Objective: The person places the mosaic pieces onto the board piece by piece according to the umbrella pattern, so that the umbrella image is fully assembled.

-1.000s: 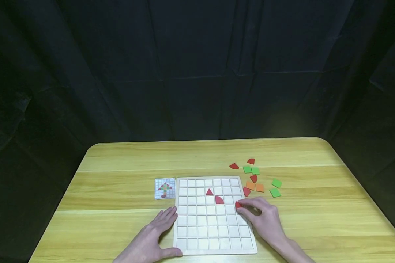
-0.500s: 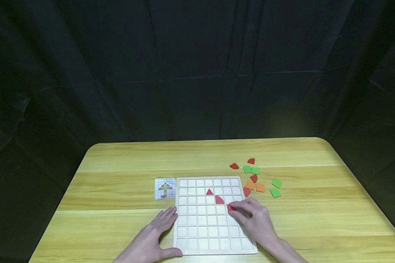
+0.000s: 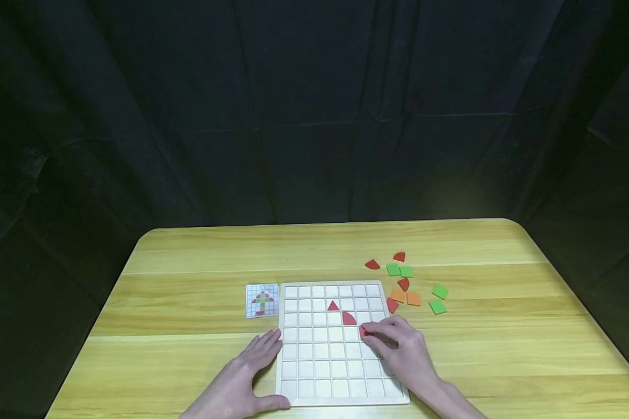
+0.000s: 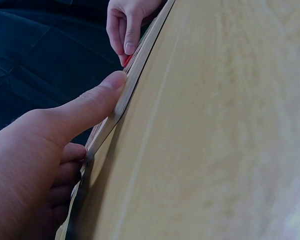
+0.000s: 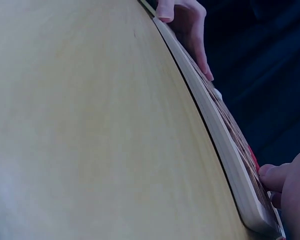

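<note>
A white grid board (image 3: 322, 351) lies on the table before me. In its upper middle cells are a red triangle tile (image 3: 333, 305) and, one row lower to the right, a red quarter-circle tile (image 3: 349, 318). My right hand (image 3: 406, 352) pinches another red tile (image 3: 363, 332) between thumb and fingers, at a cell below and right of the quarter-circle. Fingers cover much of that tile, so its full shape is hidden. My left hand (image 3: 241, 375) rests along the board's left edge, fingers straight, the thumb at the near-left corner. In the left wrist view, that thumb (image 4: 92, 107) touches the board's rim.
A small card (image 3: 262, 301) printed with a coloured arrow-like pattern lies left of the board. Right of and beyond the board are scattered red quarter-circle tiles (image 3: 373, 265), green square tiles (image 3: 437, 306) and orange square tiles (image 3: 413, 299). A dark curtain (image 3: 314, 116) hangs behind the wooden table (image 3: 188, 256).
My right hand has carried the red tile leftward from the board's right side to a cell farther in, with only a slight shift in the last half second. My left hand stays put.
</note>
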The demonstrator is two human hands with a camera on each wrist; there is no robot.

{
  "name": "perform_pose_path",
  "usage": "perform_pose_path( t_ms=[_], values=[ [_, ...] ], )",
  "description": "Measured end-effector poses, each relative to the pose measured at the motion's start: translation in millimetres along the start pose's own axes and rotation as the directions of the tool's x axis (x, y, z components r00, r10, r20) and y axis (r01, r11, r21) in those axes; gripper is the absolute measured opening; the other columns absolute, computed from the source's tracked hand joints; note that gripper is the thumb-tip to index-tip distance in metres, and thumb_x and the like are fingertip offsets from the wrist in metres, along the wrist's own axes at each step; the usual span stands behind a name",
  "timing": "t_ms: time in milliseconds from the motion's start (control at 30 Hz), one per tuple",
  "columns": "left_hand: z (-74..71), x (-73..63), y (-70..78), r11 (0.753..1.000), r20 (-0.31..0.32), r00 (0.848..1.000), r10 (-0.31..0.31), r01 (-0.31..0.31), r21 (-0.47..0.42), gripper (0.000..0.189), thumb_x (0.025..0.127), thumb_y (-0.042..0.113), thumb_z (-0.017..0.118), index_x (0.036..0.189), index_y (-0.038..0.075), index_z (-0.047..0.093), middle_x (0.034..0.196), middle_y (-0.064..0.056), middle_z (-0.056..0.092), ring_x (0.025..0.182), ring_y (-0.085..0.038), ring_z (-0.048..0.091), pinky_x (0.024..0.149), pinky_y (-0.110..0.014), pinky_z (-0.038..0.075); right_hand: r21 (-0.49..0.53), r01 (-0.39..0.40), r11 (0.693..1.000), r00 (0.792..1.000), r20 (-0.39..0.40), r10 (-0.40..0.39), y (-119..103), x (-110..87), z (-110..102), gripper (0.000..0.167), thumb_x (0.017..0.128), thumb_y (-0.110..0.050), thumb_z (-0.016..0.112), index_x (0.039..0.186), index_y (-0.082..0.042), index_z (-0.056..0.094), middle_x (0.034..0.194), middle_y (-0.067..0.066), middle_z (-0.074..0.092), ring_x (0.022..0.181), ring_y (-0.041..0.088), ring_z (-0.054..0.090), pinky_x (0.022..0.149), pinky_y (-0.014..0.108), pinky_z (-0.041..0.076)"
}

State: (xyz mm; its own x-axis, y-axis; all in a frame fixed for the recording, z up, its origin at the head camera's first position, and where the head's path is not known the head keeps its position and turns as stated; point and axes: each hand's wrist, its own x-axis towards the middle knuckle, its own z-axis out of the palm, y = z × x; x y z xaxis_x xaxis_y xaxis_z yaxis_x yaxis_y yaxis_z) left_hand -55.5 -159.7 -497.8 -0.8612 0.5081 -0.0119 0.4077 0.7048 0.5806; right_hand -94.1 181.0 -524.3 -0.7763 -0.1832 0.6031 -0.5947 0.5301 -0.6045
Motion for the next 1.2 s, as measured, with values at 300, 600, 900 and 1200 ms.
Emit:
perform_pose_path(
  t_ms=[300,600,900,1200],
  values=[
    [-0.2,0.2,-0.2,1.0,0.006,1.0,-0.016,0.016,0.008,0.103,0.077,0.073,0.067,0.152,0.008,0.042,0.164,-0.003,0.031,0.15,-0.034,0.028,0.117,-0.055,0.032,0.008,0.081,0.997,0.995,-0.063,-0.081,0,1.0,4,0.031,0.066,0.006,0.088,0.091,-0.01,0.079,0.087,-0.002,0.071,0.073,0.011,0.067,0.068,0.01,0.054],
    [-0.7,0.4,-0.4,1.0,0.007,1.0,-0.015,0.014,0.009,0.102,0.077,0.073,0.067,0.153,0.009,0.041,0.164,-0.002,0.03,0.15,-0.033,0.027,0.117,-0.055,0.032,0.048,-0.061,0.997,0.998,0.024,0.06,-2,-2.0,-1,0.03,0.073,0.003,0.085,0.099,-0.009,0.079,0.087,-0.003,0.067,0.077,0.003,0.068,0.068,0.01,0.055],
    [-0.1,0.3,-0.7,1.0,0.008,1.0,-0.015,0.015,0.008,0.102,0.077,0.073,0.067,0.152,0.009,0.042,0.164,-0.002,0.03,0.15,-0.034,0.028,0.117,-0.055,0.032,0.043,-0.03,0.999,0.999,0.014,0.029,3,-2.9,-3,0.03,0.073,0.003,0.085,0.099,-0.01,0.079,0.088,-0.004,0.067,0.073,0.001,0.062,0.061,0.008,0.051],
    [0.3,0.5,-0.7,1.0,0.008,1.0,-0.015,0.015,0.005,0.101,0.077,0.072,0.067,0.152,0.009,0.041,0.164,-0.002,0.03,0.15,-0.033,0.028,0.117,-0.054,0.031,-0.047,-0.036,0.998,0.998,-0.048,0.033,18,3.3,-25,0.035,0.069,0.004,0.087,0.1,-0.01,0.079,0.091,-0.002,0.073,0.084,0.009,0.068,0.078,0.008,0.052]
  ],
)
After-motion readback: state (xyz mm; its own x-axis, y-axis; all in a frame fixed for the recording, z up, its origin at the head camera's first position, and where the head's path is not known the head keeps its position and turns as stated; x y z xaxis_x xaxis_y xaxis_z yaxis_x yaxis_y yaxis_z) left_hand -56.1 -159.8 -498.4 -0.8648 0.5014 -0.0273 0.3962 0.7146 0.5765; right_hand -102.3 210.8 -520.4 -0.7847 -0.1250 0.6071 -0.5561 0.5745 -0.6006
